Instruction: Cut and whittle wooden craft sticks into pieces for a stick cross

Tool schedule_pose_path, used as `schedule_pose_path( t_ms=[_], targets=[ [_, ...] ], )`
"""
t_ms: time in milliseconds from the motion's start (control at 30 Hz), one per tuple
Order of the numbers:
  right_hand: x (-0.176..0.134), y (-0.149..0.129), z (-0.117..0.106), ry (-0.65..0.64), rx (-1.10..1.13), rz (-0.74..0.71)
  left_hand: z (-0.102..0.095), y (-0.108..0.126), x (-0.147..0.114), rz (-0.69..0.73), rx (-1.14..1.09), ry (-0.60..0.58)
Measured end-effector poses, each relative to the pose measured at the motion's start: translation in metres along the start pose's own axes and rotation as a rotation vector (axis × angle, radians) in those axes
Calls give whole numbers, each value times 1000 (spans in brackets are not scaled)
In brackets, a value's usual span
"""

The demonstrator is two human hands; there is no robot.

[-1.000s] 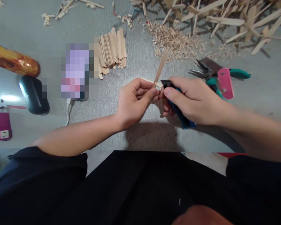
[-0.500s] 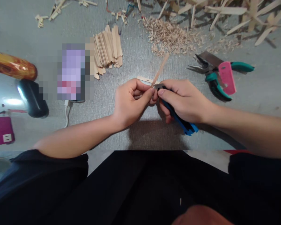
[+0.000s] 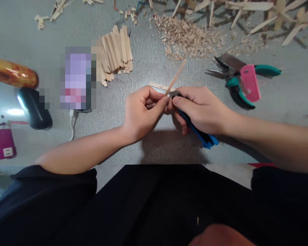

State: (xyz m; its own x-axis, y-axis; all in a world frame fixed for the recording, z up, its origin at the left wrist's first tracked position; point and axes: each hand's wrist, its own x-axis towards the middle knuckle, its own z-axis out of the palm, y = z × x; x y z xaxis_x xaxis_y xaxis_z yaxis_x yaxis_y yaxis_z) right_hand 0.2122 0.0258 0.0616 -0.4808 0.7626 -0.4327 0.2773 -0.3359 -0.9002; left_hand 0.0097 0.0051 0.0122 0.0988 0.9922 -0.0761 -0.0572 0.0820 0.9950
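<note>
Between thumb and fingers, my left hand (image 3: 145,112) pinches a wooden craft stick (image 3: 176,77), which slants up and to the right. My right hand (image 3: 204,107) is wrapped round blue-handled pliers (image 3: 195,131); their metal head sits against the stick's lower end by my left fingertips. The exact contact of the jaws is partly hidden by my fingers. Just beyond the hands lies another craft stick (image 3: 156,85) with a small slot cut in it. A fan of craft sticks (image 3: 115,51) rests farther off to the left.
Wood chips (image 3: 187,37) are heaped beyond my hands, with joined sticks (image 3: 248,6) behind on the right. Green-handled pliers (image 3: 237,92) lie under a pink-handled blade (image 3: 250,83). At left are a blurred phone (image 3: 77,78), a dark case (image 3: 34,109) and an orange tube (image 3: 12,73).
The camera view has shifted slightly. Both hands keep their hold on the stick and the pliers, with almost no visible movement.
</note>
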Motion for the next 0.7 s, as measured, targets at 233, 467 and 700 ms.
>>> schedule_pose_path(
  t_ms=[233, 467, 700],
  targets=[
    [0, 2, 1, 1, 17, -30, -1, 0, 1, -24, 5, 22],
    [0, 3, 1, -9, 33, -20, 0, -1, 1, -11, -22, 18],
    [-1, 2, 4, -1, 39, 13, -2, -3, -3, 42, 31, -7]
  ],
)
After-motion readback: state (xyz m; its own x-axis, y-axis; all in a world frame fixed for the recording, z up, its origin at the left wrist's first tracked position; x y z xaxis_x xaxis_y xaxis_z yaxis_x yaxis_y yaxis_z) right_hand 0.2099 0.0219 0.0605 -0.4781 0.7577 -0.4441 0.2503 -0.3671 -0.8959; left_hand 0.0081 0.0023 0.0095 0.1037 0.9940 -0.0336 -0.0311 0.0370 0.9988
